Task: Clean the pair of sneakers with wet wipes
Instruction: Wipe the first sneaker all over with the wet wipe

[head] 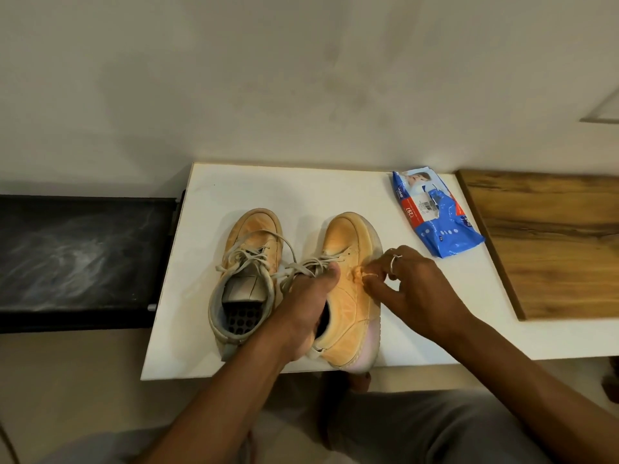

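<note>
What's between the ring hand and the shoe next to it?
In the head view, a crumpled wipe, pinched by the right hand against the sneaker.

likely a home (plain wall (301,78), white table (268,185), wooden board (552,246)).

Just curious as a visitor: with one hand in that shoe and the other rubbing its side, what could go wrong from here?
1. The held sneaker, gripped by the left hand, has its heel at the white table's near edge; a hard rub could push it off.
2. Its loose laces seem to cross the other sneaker, which might get dragged.
3. The wipe pinched by the right hand looks orange-tinted and may smear dirt.
</note>
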{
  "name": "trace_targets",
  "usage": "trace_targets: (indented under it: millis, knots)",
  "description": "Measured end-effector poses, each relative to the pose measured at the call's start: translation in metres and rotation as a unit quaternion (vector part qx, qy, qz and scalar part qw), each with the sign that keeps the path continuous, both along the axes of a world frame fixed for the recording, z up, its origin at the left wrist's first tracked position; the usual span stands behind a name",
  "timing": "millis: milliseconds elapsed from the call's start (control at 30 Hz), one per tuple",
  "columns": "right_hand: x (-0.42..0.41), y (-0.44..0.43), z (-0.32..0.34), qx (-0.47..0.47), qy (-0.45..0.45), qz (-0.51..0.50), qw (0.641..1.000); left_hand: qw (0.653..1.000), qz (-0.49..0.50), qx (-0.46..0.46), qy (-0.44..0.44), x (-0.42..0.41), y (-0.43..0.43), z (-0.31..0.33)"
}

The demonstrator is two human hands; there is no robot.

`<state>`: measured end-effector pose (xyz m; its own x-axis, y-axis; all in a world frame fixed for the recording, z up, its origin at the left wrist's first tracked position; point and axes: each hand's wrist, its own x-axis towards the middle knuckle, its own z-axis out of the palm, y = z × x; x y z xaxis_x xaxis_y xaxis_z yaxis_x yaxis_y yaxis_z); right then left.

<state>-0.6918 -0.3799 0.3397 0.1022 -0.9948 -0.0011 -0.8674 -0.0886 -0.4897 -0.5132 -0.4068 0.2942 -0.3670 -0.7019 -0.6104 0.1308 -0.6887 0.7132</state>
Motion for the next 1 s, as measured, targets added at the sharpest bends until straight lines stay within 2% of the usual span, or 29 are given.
trace_targets:
  millis: [100, 167, 233, 300, 433, 567, 733, 867, 1000]
  knots:
    - [0.006, 0.016, 0.000, 0.060, -0.083, 0.014, 0.995, 0.999, -0.002, 0.019, 0.026, 0.003, -0.001, 0.001]
    - [0.008, 0.019, -0.002, 0.054, -0.073, 0.008, 0.996, 0.999, -0.004, 0.020, 0.027, 0.003, -0.002, 0.003]
    - [0.008, 0.010, -0.005, 0.017, -0.039, -0.038, 0.998, 1.000, -0.005, 0.014, 0.022, 0.001, -0.001, 0.005]
    - [0.010, 0.004, -0.005, 0.001, -0.046, -0.059, 0.997, 1.000, -0.002, 0.013, 0.024, 0.000, -0.001, 0.005]
    - [0.021, 0.022, 0.000, 0.057, -0.128, 0.032, 0.990, 0.999, 0.005, 0.025, 0.037, 0.005, -0.001, 0.006]
    - [0.015, 0.015, -0.005, 0.004, -0.088, -0.007, 0.996, 0.999, 0.001, 0.020, 0.039, 0.002, 0.000, 0.008]
    - [0.021, 0.027, -0.001, 0.019, -0.118, 0.074, 0.990, 0.998, 0.006, 0.030, 0.050, 0.004, 0.000, 0.009]
    - [0.015, 0.018, -0.005, -0.041, -0.082, -0.004, 0.996, 0.999, 0.007, 0.025, 0.032, 0.002, 0.000, 0.006]
    - [0.024, 0.030, -0.003, -0.044, -0.108, 0.119, 0.986, 0.998, 0.011, 0.031, 0.046, 0.004, -0.001, 0.009]
